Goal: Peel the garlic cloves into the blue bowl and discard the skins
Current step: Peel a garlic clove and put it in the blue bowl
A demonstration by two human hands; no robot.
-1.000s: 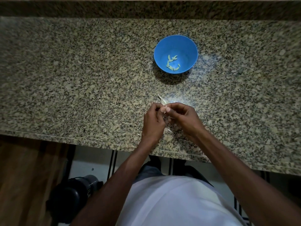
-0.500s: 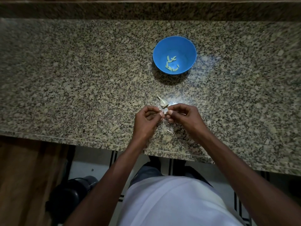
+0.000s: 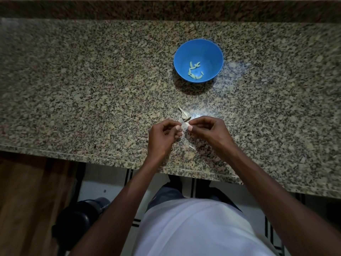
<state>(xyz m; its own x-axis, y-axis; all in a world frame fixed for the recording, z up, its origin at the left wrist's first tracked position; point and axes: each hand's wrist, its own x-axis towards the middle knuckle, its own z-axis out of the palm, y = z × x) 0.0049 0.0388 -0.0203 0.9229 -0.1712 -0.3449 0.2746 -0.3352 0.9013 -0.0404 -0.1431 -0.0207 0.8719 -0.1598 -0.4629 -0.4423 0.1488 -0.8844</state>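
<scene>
Near the front edge of the granite counter, the left hand and the right hand both pinch one small garlic clove between thumb and fingertips. Just behind them lies a loose piece of skin. Further back stands the blue bowl, well apart from the hands, with several peeled cloves inside.

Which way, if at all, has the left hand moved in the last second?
Yes: the left hand slid slightly left, judged against the round blue plastic bowl.
</scene>
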